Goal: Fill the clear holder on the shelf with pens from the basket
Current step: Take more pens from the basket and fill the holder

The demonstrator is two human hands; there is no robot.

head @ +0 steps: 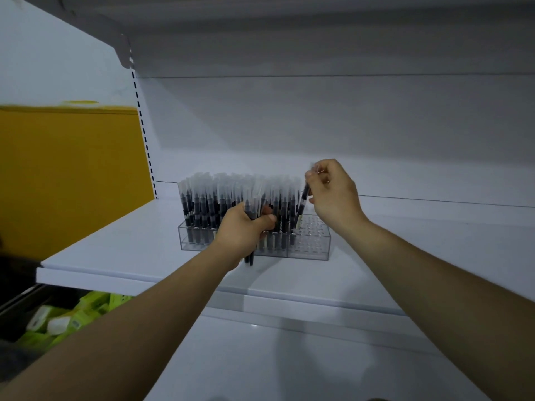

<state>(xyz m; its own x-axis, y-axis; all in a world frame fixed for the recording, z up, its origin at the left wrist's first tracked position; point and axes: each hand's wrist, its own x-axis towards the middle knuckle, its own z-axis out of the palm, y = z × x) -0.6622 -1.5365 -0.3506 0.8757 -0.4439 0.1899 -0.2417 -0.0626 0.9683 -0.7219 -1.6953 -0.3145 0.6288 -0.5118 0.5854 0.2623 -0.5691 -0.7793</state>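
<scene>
Head view, clear holder [309, 251] on shelf [115, 250] nearly full, left hand [246, 227] fingers clamped round bundle of pens [253, 208], right hand [333, 195] fingers pinching one pen [302, 201] above empty right-end holes: tilted tip may miss, loose bundle may slip.

Dim cool light, soft blur, bowed edges

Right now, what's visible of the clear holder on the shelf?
Clear holder: transparent plastic-looking rectangular box, grid of holes on top, flat on the white shelf. Upright capped pens fill most holes; right end empty. Left hand, gripping a pen bundle, hides part of the front; right hand pinches a single pen over the empty end.
</scene>
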